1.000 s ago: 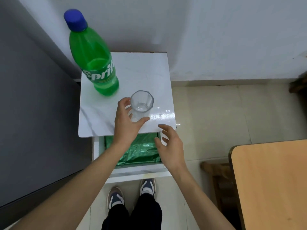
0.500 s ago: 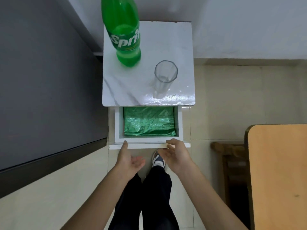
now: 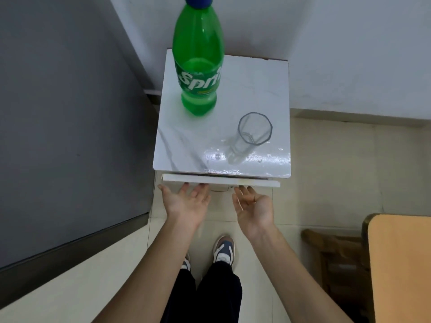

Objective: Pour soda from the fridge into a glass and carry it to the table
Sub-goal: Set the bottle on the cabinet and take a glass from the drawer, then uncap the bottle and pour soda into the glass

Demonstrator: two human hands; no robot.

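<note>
A green Sprite bottle (image 3: 198, 66) with a blue cap stands upright at the back left of a small white marble-top cabinet (image 3: 263, 82). An empty clear glass (image 3: 253, 134) stands on the cabinet's front right. The white drawer front (image 3: 220, 180) sits nearly flush under the top. My left hand (image 3: 186, 203) and my right hand (image 3: 253, 206) are palm-up just below the drawer front, fingertips at its lower edge, fingers apart and holding nothing.
A dark grey fridge side (image 3: 65, 124) fills the left. A wooden table (image 3: 401, 269) is at the lower right, with a wooden stool (image 3: 333, 250) beside it. White walls stand behind the cabinet. My legs and shoes (image 3: 222, 250) are on the tiled floor.
My left hand let go of the glass and both hands went to the drawer front. The drawer, open with a green bag showing, has slid in almost fully.
</note>
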